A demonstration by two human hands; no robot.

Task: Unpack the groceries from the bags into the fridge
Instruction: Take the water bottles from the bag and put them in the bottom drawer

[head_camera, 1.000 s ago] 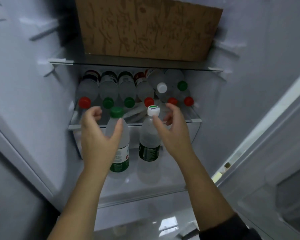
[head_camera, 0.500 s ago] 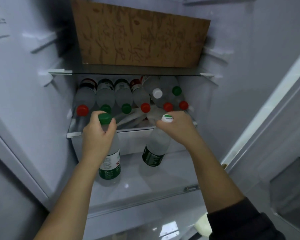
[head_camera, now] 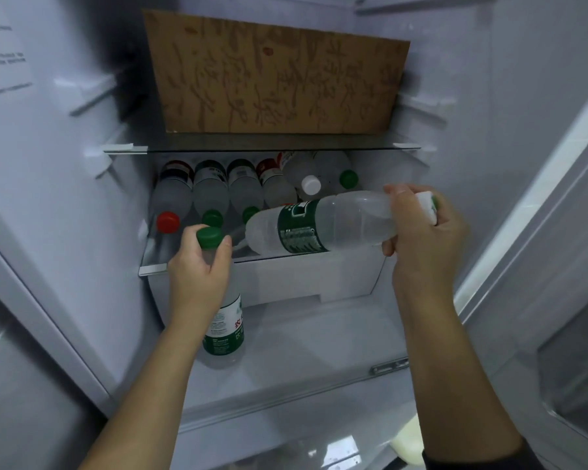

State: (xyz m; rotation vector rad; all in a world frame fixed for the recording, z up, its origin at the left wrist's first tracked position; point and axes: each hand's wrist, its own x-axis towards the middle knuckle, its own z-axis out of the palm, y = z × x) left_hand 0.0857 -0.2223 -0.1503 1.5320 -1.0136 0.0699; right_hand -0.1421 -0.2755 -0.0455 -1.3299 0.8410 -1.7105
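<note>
Glass shelf [head_camera: 157, 267] under lying bottles [head_camera: 211, 195]; lower shelf [head_camera: 319, 337], 1 upright bottle [head_camera: 224, 334].

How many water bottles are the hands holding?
2. The upright bottle stands on the lower shelf, gripped at its neck by the left hand. The sideways bottle is in the right hand.

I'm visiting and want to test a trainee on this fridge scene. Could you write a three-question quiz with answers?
1. True or false: the right hand holds its bottle upright.
2. What colour is the cap of the bottle that the left hand grips?
A. red B. green C. white
3. Fill in: the brown cardboard box sits on the ___ shelf.

Key:
1. False; it lies sideways, base pointing left, in front of the row of lying bottles.
2. B; that bottle stands on the lower shelf.
3. Upper glass.
</note>
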